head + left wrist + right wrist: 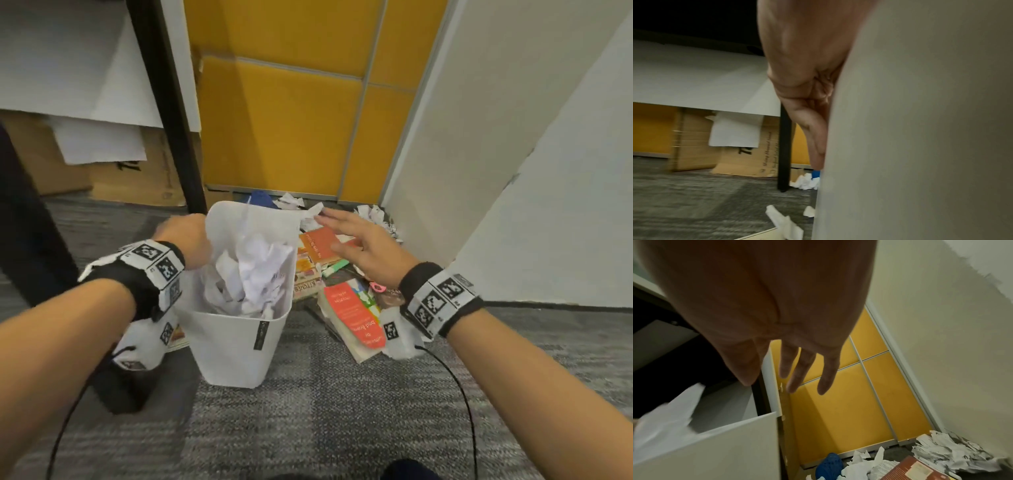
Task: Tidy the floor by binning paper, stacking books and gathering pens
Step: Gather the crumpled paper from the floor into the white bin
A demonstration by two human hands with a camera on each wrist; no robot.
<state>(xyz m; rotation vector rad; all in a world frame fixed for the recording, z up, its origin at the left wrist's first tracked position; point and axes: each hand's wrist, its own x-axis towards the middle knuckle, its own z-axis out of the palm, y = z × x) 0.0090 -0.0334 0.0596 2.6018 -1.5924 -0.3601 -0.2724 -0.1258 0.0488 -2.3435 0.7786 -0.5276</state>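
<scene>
A white bin [236,342] stands on the carpet, filled with crumpled paper [253,274]. My left hand [185,236] grips its far left rim; in the left wrist view one digit [816,133] lies along the bin wall [920,129] and the rest are hidden. My right hand [352,243] hovers open with fingers spread [797,378] above an orange book [318,245], holding nothing. More books [352,318] lie right of the bin, with a green pen [337,267]. Loose crumpled paper [375,214] [953,451] sits in the corner.
A black desk leg [168,102] stands behind the bin, with cardboard boxes [137,178] to its left. Yellow panels [291,120] and a white wall [513,154] close the corner. A blue object [262,198] and paper scraps [783,222] lie on the carpet.
</scene>
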